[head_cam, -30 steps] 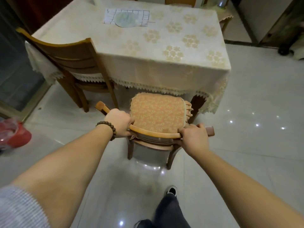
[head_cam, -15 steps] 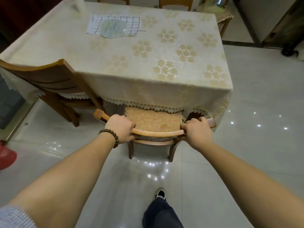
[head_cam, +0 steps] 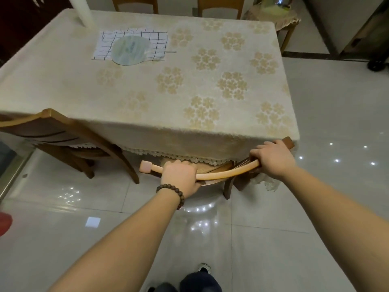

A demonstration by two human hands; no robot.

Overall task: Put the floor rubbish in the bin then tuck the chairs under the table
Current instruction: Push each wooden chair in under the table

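Observation:
A wooden chair [head_cam: 223,175] stands at the near edge of the table [head_cam: 147,98], its seat almost fully hidden under the cream flowered tablecloth. Only the curved top rail, a strip of cushion and one leg show. My left hand [head_cam: 180,175], with a bead bracelet on the wrist, grips the rail's left part. My right hand [head_cam: 271,158] grips the rail's right end. A second wooden chair [head_cam: 63,140] stands at the table's left side, angled, its seat partly under the cloth.
Two more chair backs [head_cam: 221,6] show beyond the table's far edge. On the table lie a checked cloth with a round fan [head_cam: 130,49]. A small side table [head_cam: 273,15] stands far right. A red object [head_cam: 5,225] sits at the left edge on the glossy tiled floor.
Both hands have pushed the chair forward. Its cushioned seat, fully visible a second ago, has slid under the tablecloth, and I have stepped closer to the table.

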